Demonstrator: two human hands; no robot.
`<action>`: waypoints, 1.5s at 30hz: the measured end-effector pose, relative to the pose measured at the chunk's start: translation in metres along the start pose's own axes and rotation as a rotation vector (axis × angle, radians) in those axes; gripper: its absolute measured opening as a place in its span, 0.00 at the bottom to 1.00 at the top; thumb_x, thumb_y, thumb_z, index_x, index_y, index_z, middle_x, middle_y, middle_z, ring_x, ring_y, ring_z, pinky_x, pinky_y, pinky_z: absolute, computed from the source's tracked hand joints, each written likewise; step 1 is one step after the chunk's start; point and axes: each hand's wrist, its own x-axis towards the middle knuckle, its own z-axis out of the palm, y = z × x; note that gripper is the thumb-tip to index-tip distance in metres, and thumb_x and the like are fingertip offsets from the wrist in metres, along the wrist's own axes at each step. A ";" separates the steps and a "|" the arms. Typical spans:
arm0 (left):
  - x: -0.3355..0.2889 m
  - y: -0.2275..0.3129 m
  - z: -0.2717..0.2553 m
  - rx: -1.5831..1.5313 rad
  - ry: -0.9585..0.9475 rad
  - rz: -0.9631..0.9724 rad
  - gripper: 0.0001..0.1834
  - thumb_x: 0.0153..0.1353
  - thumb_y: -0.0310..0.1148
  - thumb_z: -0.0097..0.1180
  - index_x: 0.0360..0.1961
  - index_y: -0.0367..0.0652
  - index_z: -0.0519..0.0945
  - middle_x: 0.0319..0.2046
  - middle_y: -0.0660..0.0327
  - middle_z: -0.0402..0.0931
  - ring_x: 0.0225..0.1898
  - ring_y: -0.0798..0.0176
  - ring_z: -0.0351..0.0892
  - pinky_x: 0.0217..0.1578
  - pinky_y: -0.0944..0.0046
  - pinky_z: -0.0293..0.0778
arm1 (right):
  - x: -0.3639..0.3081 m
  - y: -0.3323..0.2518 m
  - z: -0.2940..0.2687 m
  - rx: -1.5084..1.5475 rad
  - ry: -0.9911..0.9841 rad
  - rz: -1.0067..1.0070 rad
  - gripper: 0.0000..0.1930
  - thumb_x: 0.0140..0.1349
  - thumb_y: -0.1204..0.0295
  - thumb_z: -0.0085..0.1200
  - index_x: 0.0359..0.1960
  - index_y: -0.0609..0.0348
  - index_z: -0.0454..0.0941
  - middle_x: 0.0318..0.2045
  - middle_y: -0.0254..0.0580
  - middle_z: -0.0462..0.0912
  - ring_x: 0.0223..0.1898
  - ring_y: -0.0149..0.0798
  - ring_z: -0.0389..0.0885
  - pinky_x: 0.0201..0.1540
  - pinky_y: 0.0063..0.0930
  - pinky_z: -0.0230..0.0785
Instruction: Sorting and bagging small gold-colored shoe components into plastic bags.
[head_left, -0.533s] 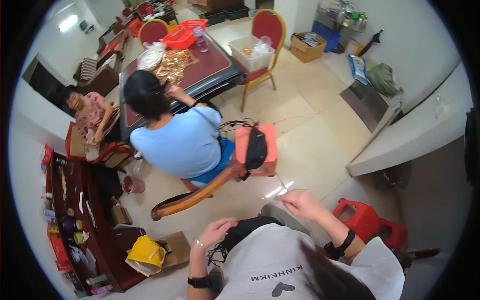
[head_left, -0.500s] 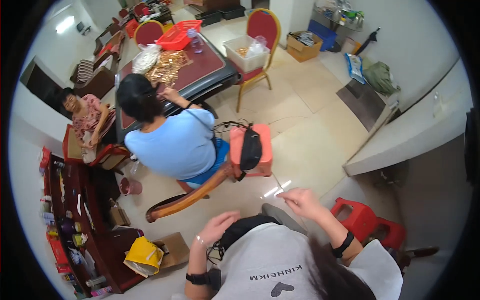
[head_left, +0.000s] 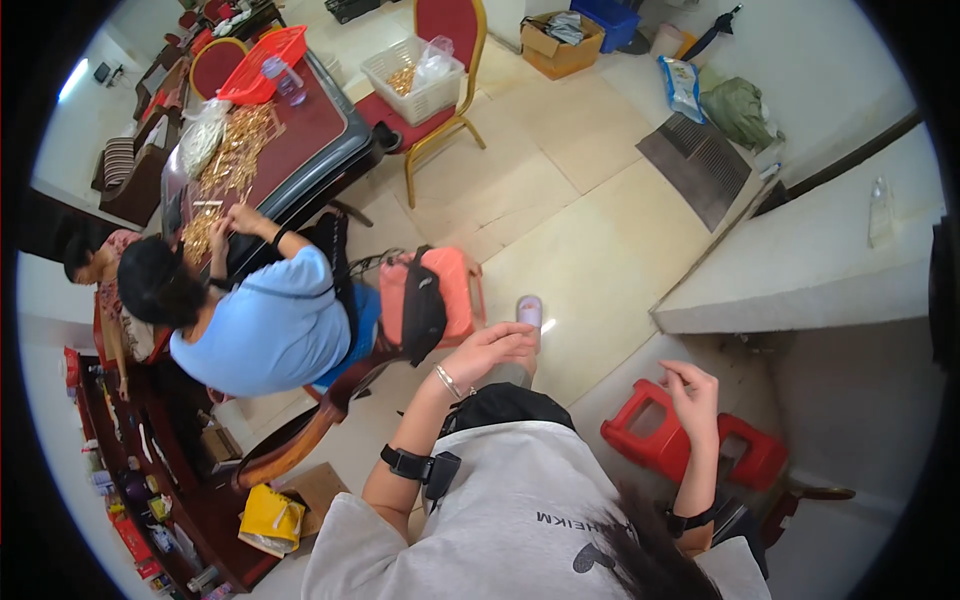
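My left hand (head_left: 492, 347) is in front of my body, above my slippered foot (head_left: 529, 312), with its fingers stretched out and nothing visible in it. A bracelet (head_left: 449, 381) circles that wrist and a black strap (head_left: 410, 462) the forearm. My right hand (head_left: 692, 395) is raised farther right, near a red plastic stool (head_left: 640, 425). Its fingers are loosely bent and apart, and I see nothing held. The nearest thing ahead of my left hand is a black waist bag (head_left: 425, 315) lying on a coral stool (head_left: 462, 290).
A person in a blue shirt (head_left: 265, 335) sits at a dark table (head_left: 315, 120) with gold-coloured pieces (head_left: 235, 150). Another person sits at far left. A curved wooden armrest (head_left: 320, 425) stands left of me. A white basket (head_left: 440, 98) rests on a red chair; a wall (head_left: 790, 260) juts in at right.
My view has swung right and forward, so the table and seated people sit farther left. My left hand has moved forward; my right hand has moved right, its fingers looser. My foot now shows.
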 end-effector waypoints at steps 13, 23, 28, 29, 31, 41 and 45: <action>0.256 0.176 -0.009 0.118 0.208 0.089 0.20 0.67 0.39 0.43 0.57 0.43 0.69 0.49 0.61 0.74 0.49 0.66 0.73 0.53 0.66 0.65 | 0.271 0.034 -0.105 -0.119 0.088 0.024 0.09 0.59 0.79 0.47 0.38 0.65 0.79 0.29 0.48 0.82 0.29 0.34 0.81 0.34 0.26 0.72; 0.405 0.231 -0.055 0.152 0.490 0.054 0.23 0.63 0.41 0.47 0.56 0.42 0.70 0.46 0.60 0.76 0.44 0.66 0.74 0.48 0.66 0.68 | 0.580 0.050 -0.149 -0.287 -0.085 -0.144 0.09 0.56 0.80 0.48 0.37 0.67 0.79 0.28 0.52 0.81 0.28 0.40 0.81 0.32 0.29 0.70; 0.463 0.285 -0.078 -0.014 0.665 0.161 0.22 0.65 0.41 0.45 0.57 0.42 0.68 0.48 0.61 0.75 0.47 0.67 0.73 0.48 0.67 0.67 | 0.754 -0.016 -0.119 -0.160 -0.224 -0.416 0.08 0.56 0.80 0.49 0.37 0.67 0.78 0.30 0.51 0.81 0.28 0.41 0.81 0.32 0.27 0.72; 0.475 0.295 -0.081 0.002 0.696 0.237 0.22 0.66 0.41 0.45 0.58 0.42 0.68 0.49 0.62 0.74 0.48 0.68 0.72 0.49 0.68 0.66 | 0.779 -0.036 -0.109 -0.139 -0.277 -0.475 0.08 0.56 0.80 0.50 0.37 0.66 0.79 0.30 0.51 0.81 0.29 0.40 0.82 0.32 0.26 0.72; 0.501 0.323 -0.089 -0.008 0.720 0.305 0.22 0.66 0.41 0.45 0.58 0.42 0.68 0.48 0.62 0.74 0.48 0.68 0.73 0.49 0.68 0.66 | 0.838 -0.051 -0.088 -0.135 -0.425 -0.545 0.09 0.56 0.80 0.50 0.37 0.63 0.80 0.30 0.49 0.82 0.29 0.39 0.82 0.33 0.25 0.73; 0.662 0.457 -0.243 -0.014 0.930 0.193 0.21 0.66 0.40 0.45 0.56 0.41 0.69 0.47 0.61 0.75 0.46 0.68 0.74 0.48 0.68 0.68 | 1.123 -0.102 -0.039 -0.308 -0.439 -0.692 0.09 0.55 0.78 0.51 0.36 0.61 0.80 0.29 0.48 0.81 0.29 0.43 0.81 0.32 0.30 0.71; 0.720 0.567 -0.298 -0.086 0.955 0.277 0.20 0.66 0.37 0.46 0.55 0.38 0.69 0.46 0.58 0.75 0.46 0.66 0.74 0.48 0.67 0.69 | 1.229 -0.082 -0.044 -0.323 -0.337 -0.517 0.09 0.55 0.77 0.50 0.36 0.62 0.81 0.28 0.50 0.81 0.28 0.42 0.82 0.32 0.29 0.72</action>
